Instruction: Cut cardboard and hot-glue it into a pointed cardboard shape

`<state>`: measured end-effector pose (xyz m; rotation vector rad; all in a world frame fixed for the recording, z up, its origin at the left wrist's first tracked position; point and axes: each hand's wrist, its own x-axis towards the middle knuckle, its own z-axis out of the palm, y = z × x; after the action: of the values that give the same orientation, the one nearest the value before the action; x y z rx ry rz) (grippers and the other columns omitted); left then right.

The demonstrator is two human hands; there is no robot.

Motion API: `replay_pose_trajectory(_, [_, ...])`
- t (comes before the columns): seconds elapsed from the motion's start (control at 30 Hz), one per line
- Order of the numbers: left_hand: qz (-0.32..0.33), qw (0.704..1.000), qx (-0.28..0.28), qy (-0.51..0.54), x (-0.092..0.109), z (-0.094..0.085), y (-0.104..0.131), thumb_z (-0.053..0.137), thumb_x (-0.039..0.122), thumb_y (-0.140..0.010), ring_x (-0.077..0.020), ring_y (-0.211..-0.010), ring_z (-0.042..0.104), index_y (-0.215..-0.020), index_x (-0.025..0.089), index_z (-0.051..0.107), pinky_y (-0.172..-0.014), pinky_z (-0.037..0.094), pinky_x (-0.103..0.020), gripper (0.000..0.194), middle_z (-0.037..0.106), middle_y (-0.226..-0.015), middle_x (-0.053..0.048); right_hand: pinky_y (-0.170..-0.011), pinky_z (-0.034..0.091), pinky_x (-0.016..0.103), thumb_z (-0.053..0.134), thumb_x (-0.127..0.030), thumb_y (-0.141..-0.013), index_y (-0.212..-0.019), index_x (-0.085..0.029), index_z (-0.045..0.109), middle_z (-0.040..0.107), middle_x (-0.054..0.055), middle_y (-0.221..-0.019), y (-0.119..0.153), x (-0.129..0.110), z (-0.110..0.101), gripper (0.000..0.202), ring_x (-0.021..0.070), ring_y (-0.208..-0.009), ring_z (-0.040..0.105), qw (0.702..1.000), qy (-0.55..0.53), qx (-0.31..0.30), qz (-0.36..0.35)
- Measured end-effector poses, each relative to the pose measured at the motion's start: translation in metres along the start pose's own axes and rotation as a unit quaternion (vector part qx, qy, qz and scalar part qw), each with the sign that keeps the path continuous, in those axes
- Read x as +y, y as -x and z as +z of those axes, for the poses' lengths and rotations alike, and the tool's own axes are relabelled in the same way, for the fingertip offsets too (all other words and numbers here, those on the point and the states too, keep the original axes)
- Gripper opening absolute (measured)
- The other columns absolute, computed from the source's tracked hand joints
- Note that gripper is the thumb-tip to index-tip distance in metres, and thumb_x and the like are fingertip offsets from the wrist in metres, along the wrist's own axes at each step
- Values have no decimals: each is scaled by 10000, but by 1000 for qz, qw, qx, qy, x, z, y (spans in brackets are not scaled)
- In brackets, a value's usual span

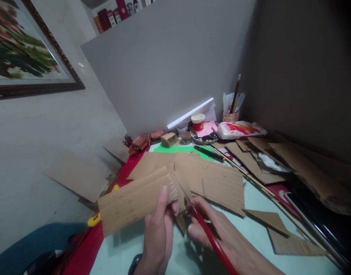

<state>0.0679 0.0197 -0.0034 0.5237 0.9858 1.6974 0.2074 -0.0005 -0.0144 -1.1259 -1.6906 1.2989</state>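
Note:
My left hand is closed on a rectangular piece of corrugated cardboard, thumb on top. The piece is tilted, and its right end shows a ragged, corrugated edge. My right hand is closed around a slim red-handled tool with a thin, dark, pointed metal end, whose exact kind I cannot make out. Its tip points up and away, just right of that ragged edge; whether it touches anything I cannot tell. Behind both hands, larger flat cardboard sheets overlap on the table.
Cardboard offcuts and thin wooden sticks lie on the right, near a black glossy device. A paper cup, tissue pack and pen holder stand at the back. A yellow tool lies at the left edge.

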Motion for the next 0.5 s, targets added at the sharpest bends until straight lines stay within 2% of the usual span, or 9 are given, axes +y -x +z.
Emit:
replay_pose_trajectory(0.13, [-21, 1000, 10, 1, -1, 1, 1, 982, 378, -523, -81, -506, 534, -798, 170, 753, -497, 506, -193, 414, 624, -592, 60, -703, 437, 318, 542, -587, -895, -967, -220, 522, 600, 28, -858, 1, -6, 1, 374, 214, -758, 541, 999, -32, -31, -5])
replay_pose_trajectory(0.23, [-27, 999, 35, 2, -2, 1, 1, 994, 366, -485, -87, -518, 583, -808, 171, 752, -518, 539, -198, 448, 695, -667, 42, -680, 419, 314, 569, -543, -836, -961, -210, 521, 591, 35, -877, -1, -4, 4, 359, 209, -751, 508, 998, -41, -50, -12])
replay_pose_trajectory(0.33, [-31, 998, 49, 3, -4, 1, 3, 990, 340, -510, -91, -536, 601, -855, 177, 751, -531, 553, -198, 451, 698, -689, 45, -658, 393, 301, 574, -486, -808, -924, -205, 509, 576, 27, -858, -3, -2, 7, 310, 199, -739, 494, 998, -38, -41, -18])
replay_pose_trajectory(0.5, [-47, 997, 63, -15, -8, 1, 5, 1010, 333, -454, -92, -572, 583, -833, 182, 750, -586, 574, -201, 484, 668, -666, 53, -676, 408, 291, 579, -443, -880, -942, -208, 523, 629, 22, -880, -4, 6, 8, 249, 200, -761, 565, 999, -36, -24, -25])
